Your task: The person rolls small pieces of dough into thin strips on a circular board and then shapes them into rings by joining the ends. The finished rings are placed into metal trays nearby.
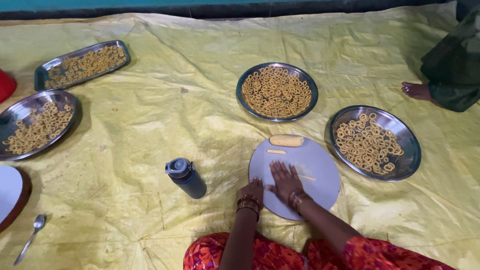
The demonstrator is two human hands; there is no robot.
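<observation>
Dark water bottle (pixel 186 176), spoon (pixel 31 238) (far left), red container (pixel 6 85) on yellow sheet (pixel 150 115).

Three round steel plates (pixel 376 142) of dough rings – one rectangular tray (pixel 81 64); one bottle (pixel 186 177); one spoon (pixel 30 239); two dough pieces (pixel 286 141).

The single head-worn camera looked steeply down and forward from above the seated person's lap, close over the round board (pixel 305 170). It faced across the yellow sheet (pixel 165 110) toward the far dark wall edge (pixel 240 9), taking in the floor widely.
</observation>
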